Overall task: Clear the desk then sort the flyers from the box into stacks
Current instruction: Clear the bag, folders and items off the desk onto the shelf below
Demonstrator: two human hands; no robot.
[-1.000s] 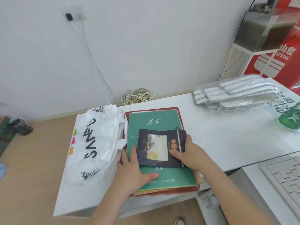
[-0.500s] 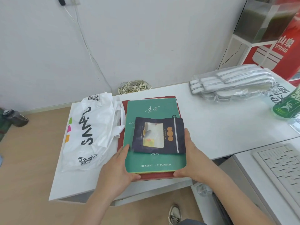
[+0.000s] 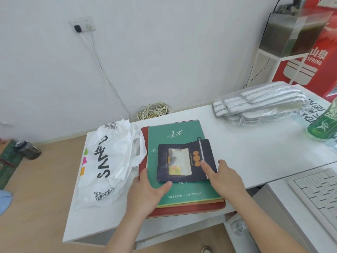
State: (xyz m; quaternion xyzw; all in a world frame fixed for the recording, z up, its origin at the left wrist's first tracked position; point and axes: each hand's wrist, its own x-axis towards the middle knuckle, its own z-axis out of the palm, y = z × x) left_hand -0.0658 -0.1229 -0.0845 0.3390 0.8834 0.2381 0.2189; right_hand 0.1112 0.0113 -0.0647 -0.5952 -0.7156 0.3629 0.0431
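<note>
Both our hands lie flat, fingers straight, gripping nothing: the left hand (image 3: 147, 194) rests on the green pad (image 3: 182, 196), the right hand (image 3: 226, 181) touches the dark pouch (image 3: 184, 148) (which lies on that pad, between the two hands). Just outside the left hand, the white bag (image 3: 109, 157) sprawls on the desk (image 3: 246, 147).

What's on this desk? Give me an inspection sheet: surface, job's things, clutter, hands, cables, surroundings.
Surface: white desk, partly covered.
Job's things: flyers and box nothing seen; green A4 paper pad on red folder, dark windowed pouch on top.
Clutter: white plastic bag left; wrapped striped cloths, green bottle, white keyboard right.
Hands: left hand rests on the pad's left edge; right hand presses the pouch with its fingers.
Cables: coiled pale cable behind desk; white cord from wall socket.
Surroundings: red carton, glass tank, wooden floor.
</note>
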